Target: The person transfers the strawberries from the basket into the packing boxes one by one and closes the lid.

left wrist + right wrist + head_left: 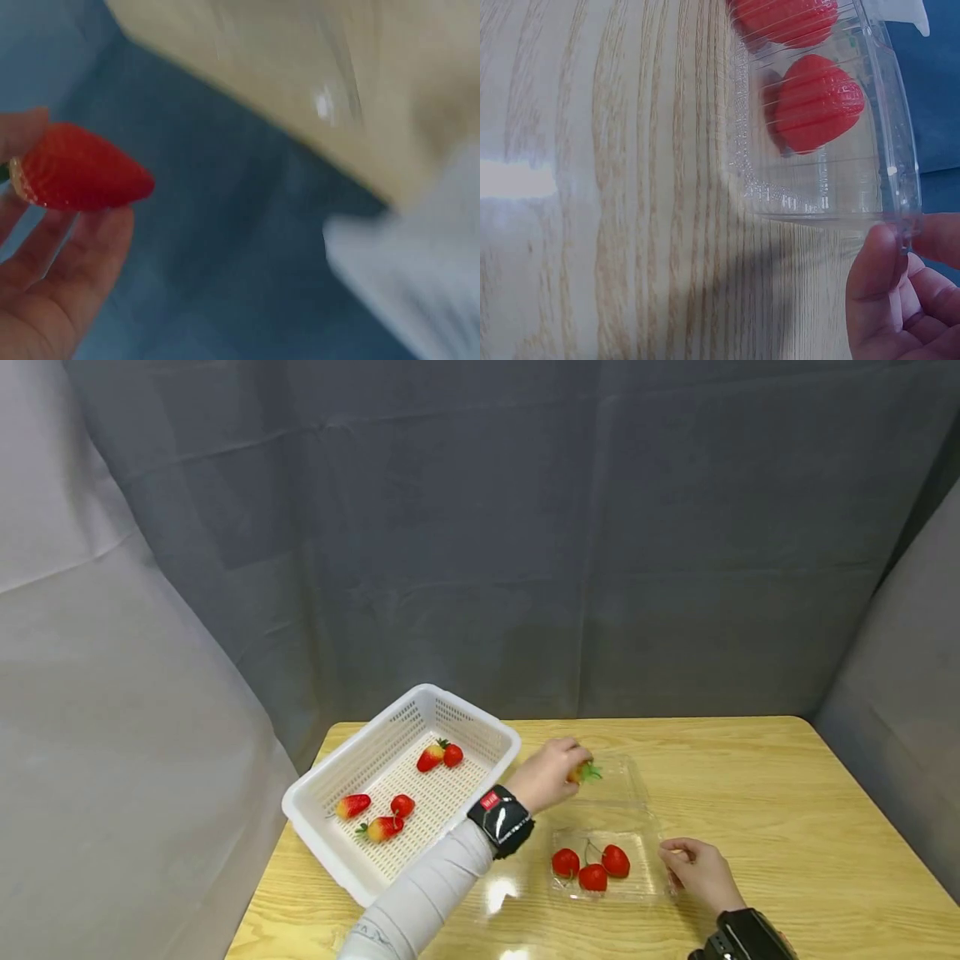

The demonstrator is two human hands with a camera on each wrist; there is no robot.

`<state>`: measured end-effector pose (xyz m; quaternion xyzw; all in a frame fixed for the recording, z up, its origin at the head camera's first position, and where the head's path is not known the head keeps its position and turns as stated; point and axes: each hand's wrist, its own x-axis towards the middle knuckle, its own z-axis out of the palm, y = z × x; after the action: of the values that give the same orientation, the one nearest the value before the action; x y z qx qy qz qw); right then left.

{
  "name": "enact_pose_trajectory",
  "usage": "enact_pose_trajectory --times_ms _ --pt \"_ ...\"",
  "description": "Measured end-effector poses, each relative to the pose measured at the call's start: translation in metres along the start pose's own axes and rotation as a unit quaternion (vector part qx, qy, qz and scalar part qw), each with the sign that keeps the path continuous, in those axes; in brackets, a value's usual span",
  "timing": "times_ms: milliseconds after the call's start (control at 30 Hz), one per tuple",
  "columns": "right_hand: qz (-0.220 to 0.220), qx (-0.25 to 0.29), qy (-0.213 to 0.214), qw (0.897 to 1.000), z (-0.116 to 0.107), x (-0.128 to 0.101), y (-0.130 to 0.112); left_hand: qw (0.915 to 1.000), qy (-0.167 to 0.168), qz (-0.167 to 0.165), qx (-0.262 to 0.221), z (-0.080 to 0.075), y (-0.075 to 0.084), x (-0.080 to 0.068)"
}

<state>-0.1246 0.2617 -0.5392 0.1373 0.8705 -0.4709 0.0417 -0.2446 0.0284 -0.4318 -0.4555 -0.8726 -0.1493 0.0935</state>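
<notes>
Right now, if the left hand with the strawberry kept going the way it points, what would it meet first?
Probably the open clear lid of the clamshell box; the left hand points right, strawberry just above it. Depth unclear.

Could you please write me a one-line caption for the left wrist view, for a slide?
Left hand pinching a red strawberry in its fingertips, with the wooden table blurred behind.

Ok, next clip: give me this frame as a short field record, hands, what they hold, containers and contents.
left hand: pinches a strawberry above the open lid of the clear box
right hand: pinches the rim of the clear box
clear box contents: three red strawberries
basket: white, left of the box, holds five strawberries
surface: wooden table
</notes>
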Motion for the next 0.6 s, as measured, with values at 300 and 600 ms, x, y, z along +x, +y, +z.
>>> enact_pose_trajectory --times_ms 300,600 --pt "0.011 0.001 0.006 1.0 0.005 0.002 0.003 0.9935 -0.104 0.014 0.042 0.1 0.023 -0.021" --pt "0.01 0.013 0.007 1.0 0.005 0.001 0.004 0.987 -0.154 -0.017 0.044 0.114 0.023 -0.029"
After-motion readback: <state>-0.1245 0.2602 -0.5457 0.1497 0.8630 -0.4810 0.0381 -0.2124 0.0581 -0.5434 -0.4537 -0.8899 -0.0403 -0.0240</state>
